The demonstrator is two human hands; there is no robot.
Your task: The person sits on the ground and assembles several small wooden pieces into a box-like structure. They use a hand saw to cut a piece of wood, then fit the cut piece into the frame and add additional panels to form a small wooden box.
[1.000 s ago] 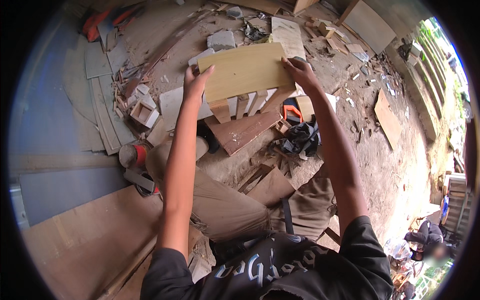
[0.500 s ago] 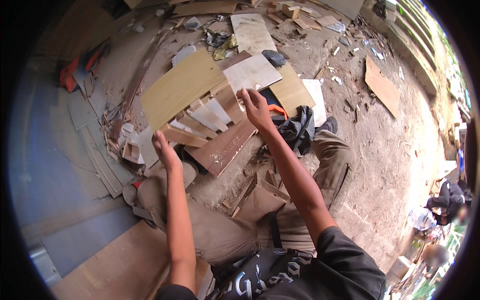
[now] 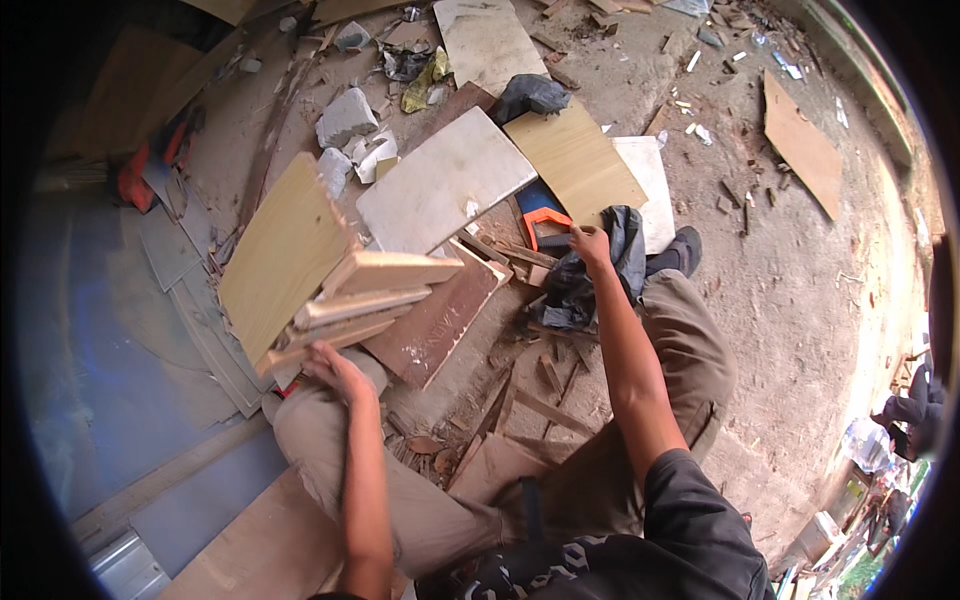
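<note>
While I watch from afar through the head camera, the left hand (image 3: 340, 374) has its fingers loosely bent, touching the lowest slat of a plywood panel with slats (image 3: 285, 265); whether they grip it, I cannot tell. That piece stands tilted by the left knee, beside a brown board (image 3: 432, 330) and a white board (image 3: 446, 180). At the right hand (image 3: 591, 246), I see fingers bunched close together beside an orange handle (image 3: 545, 216) and black plastic bag (image 3: 626, 250); what they pinch is unclear.
</note>
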